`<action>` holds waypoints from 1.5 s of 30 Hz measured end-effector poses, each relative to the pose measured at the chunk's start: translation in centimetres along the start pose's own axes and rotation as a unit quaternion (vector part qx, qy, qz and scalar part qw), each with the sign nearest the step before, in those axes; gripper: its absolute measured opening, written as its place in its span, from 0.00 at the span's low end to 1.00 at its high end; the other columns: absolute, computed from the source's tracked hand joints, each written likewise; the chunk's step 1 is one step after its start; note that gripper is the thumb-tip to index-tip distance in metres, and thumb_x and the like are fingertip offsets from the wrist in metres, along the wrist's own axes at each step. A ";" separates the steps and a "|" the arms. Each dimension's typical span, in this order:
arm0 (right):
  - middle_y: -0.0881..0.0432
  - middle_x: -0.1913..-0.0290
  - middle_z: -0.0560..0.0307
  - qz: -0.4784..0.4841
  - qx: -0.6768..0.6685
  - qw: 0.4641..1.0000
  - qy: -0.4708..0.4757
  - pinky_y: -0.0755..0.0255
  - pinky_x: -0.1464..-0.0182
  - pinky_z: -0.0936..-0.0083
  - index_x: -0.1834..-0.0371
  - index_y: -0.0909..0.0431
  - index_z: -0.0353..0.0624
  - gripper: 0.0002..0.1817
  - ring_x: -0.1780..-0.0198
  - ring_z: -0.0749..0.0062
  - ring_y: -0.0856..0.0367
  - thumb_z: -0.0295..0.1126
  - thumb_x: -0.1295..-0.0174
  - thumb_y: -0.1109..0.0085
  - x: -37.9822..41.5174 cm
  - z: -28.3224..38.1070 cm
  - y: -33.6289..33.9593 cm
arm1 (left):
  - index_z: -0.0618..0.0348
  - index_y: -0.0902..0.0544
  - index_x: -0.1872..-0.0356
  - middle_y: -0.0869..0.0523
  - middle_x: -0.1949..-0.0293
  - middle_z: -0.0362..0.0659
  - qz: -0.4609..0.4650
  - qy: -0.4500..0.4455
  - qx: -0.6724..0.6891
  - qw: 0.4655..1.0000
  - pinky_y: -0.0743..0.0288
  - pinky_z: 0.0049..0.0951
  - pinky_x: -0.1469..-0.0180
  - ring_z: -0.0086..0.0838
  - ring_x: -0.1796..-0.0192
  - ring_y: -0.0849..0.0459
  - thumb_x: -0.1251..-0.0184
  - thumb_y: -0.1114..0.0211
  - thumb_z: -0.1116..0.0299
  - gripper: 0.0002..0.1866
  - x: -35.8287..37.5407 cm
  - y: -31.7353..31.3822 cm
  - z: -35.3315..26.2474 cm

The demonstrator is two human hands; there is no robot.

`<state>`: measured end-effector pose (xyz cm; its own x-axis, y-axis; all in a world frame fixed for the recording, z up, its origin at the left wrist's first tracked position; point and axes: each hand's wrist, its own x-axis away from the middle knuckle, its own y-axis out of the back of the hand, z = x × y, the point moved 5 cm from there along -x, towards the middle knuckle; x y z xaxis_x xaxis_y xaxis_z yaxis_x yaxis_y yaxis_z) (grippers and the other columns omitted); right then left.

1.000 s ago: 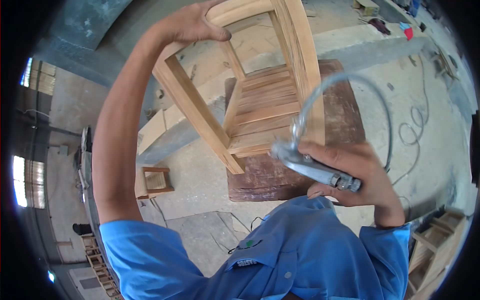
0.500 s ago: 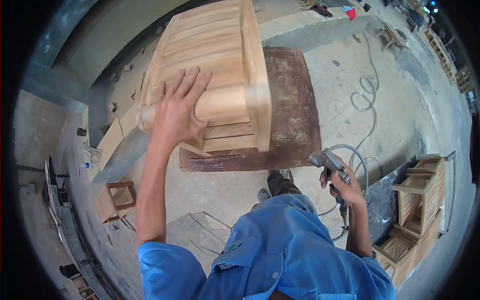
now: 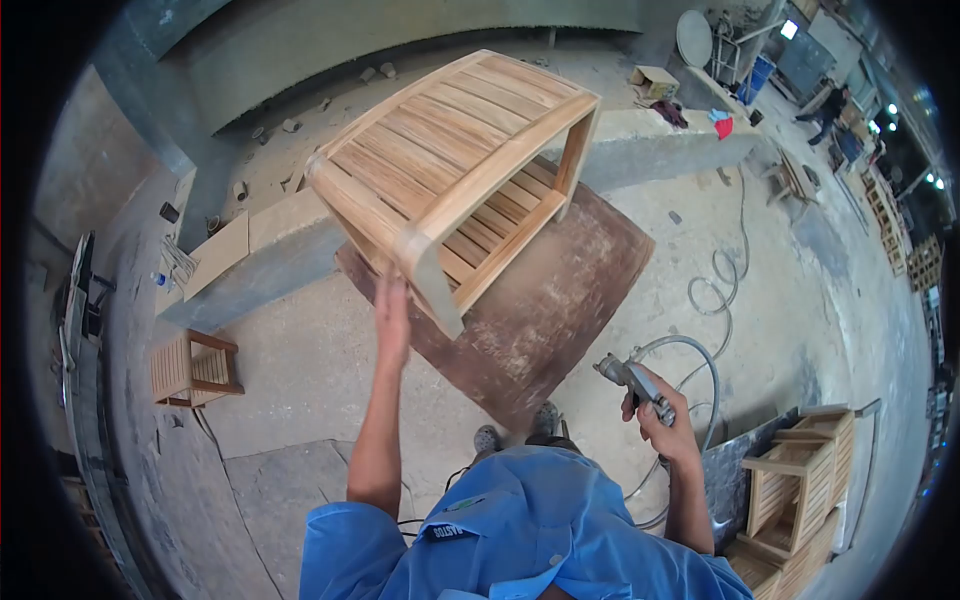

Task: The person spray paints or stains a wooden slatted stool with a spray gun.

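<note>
A slatted wooden stool [image 3: 430, 130] with a lower shelf [image 3: 497, 222] stands upright on a worn brown board [image 3: 540, 320]. My left hand [image 3: 393, 310] is open, its fingers stretched up against the near end of the stool, by the front corner leg [image 3: 432, 280]. In my right hand [image 3: 668, 420] is a metal spray gun [image 3: 635, 380], held at the right of the board with its nozzle toward the stool. A grey hose [image 3: 712, 375] curves from the gun around the wrist.
Slatted wooden pieces [image 3: 800, 480] stand at the lower right; a small slatted stool [image 3: 195, 368] is on the floor at left. A low concrete ledge [image 3: 270, 255] runs behind the board. Hose coils [image 3: 725, 285] lie on the floor. A person [image 3: 828, 108] is far off at upper right.
The stool and the board under it have turned, so the stool's long open side now shows. My left hand has slid off the top slats to the near end. The spray gun stays in my right hand.
</note>
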<state>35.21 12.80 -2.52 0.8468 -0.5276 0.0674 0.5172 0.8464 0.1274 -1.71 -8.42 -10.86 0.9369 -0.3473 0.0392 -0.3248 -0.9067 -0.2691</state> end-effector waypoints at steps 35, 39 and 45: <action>0.16 0.57 0.58 0.083 -0.125 0.936 0.318 0.26 0.54 0.80 0.27 0.30 0.37 0.30 0.60 0.82 0.21 0.37 0.28 0.36 -23.8 12.9 -6.3 | 0.68 0.13 0.55 0.09 0.61 0.54 -0.268 -0.131 -0.361 0.884 0.18 0.41 0.52 0.41 0.56 0.09 0.52 0.27 0.53 0.28 -23.2 -0.8 -6.2; 0.16 0.57 0.58 0.109 -0.117 0.941 0.298 0.27 0.54 0.82 0.27 0.30 0.36 0.30 0.59 0.82 0.22 0.39 0.28 0.37 -26.1 13.1 -8.6 | 0.69 0.13 0.57 0.09 0.61 0.58 -0.263 -0.137 -0.343 0.891 0.18 0.42 0.51 0.46 0.55 0.09 0.51 0.26 0.54 0.27 -23.5 -1.3 -6.7; 0.17 0.62 0.58 0.042 -0.099 0.953 0.285 0.26 0.58 0.80 0.28 0.29 0.36 0.29 0.63 0.81 0.22 0.39 0.28 0.37 -28.6 10.4 -4.8 | 0.71 0.13 0.58 0.09 0.63 0.58 -0.235 -0.133 -0.353 0.896 0.18 0.43 0.54 0.45 0.57 0.08 0.50 0.26 0.54 0.27 -27.0 0.2 -5.3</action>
<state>7.23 23.08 5.25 0.7874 -0.3796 -0.4858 0.4098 0.9109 -0.0476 -27.72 -0.48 -6.88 0.9584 0.0975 -0.2683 0.2021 -0.8955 0.3964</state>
